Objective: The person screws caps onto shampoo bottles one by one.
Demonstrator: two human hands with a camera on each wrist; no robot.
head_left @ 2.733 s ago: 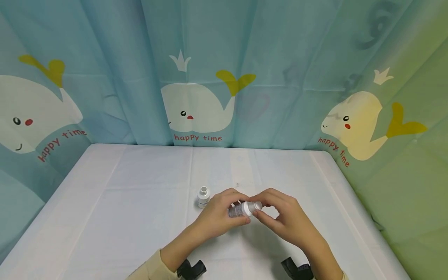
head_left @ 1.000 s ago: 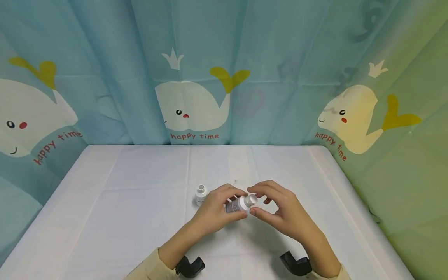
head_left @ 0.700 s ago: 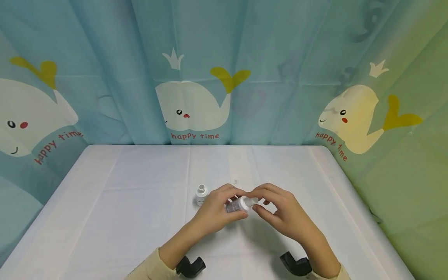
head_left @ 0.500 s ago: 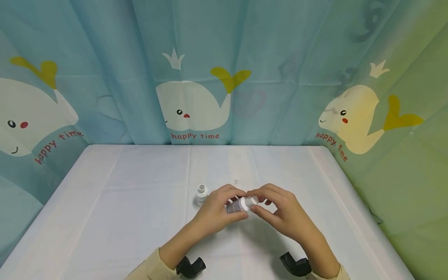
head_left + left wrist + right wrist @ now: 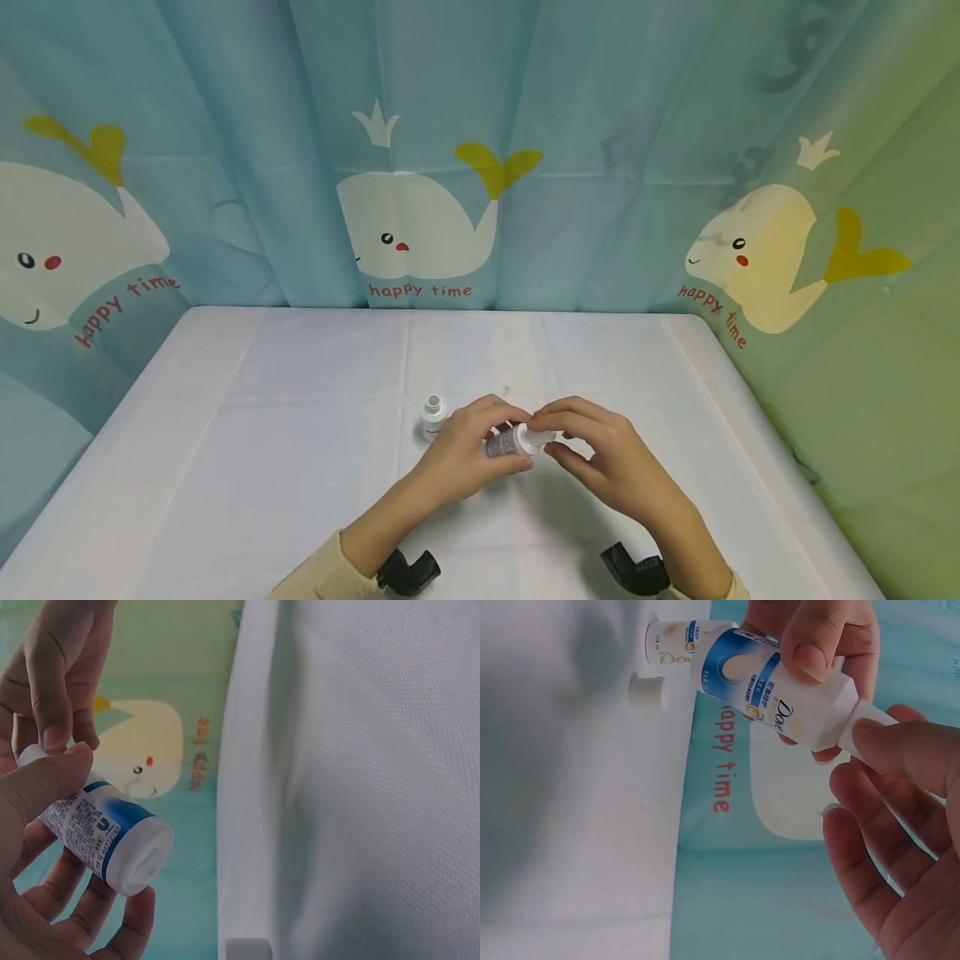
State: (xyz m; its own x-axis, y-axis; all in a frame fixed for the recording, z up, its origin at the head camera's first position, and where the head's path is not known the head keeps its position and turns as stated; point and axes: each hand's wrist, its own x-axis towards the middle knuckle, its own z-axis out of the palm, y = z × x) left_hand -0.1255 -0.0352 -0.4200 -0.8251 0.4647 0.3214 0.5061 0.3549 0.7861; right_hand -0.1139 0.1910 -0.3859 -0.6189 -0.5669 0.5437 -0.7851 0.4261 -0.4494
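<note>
My left hand (image 5: 465,454) grips a small white-and-blue Dove bottle (image 5: 739,675), fingers and thumb around its body, tilted with its top toward the right. The base of the bottle faces the camera in the left wrist view. At its top, my right hand (image 5: 603,446) pinches the white cap (image 5: 874,711) between thumb and fingers; part of the cap is hidden by the thumb. Just beyond my left hand, a second white bottle (image 5: 433,419) stands upright, its mouth uncovered. In the right wrist view a loose white cap (image 5: 649,692) lies near that second bottle.
Both hands are over a table with a white cloth (image 5: 315,400). A blue-green curtain (image 5: 600,100) printed with whales hangs behind and beside it. Black wrist mounts (image 5: 411,575) stick out below the hands.
A second ago the right fingers were spread loosely about the cap; they have since come together on it and shifted around it. The left hand and its bottle have stayed nearly still.
</note>
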